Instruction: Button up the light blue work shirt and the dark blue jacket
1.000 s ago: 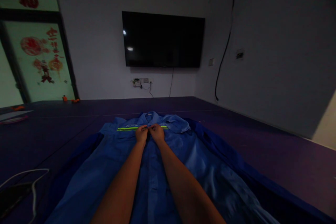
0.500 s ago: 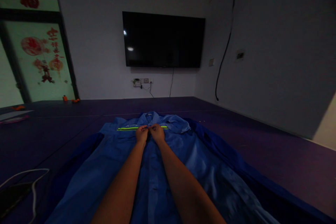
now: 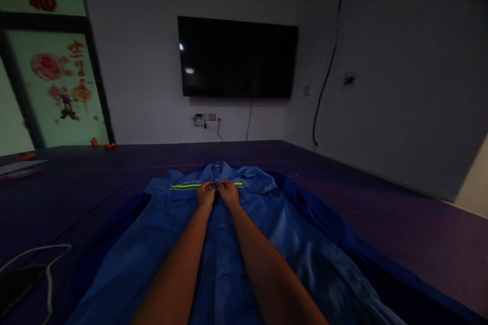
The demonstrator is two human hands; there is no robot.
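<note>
Blue cloth jacket (image 3: 168, 218) with yellow-green chest stripes (image 3: 185, 187), lying spread on dark purple surface (image 3: 385, 218); touched mid-chest by curled left hand (image 3: 206, 194) and right hand (image 3: 229, 193), now slightly parted, baring a stripe sliver between; too dim to tell grip!

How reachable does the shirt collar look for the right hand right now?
Probably yes: the right hand seems to be pinching the front of the blue shirt, but the collar lies just beyond, with nothing visibly in the way.
</note>
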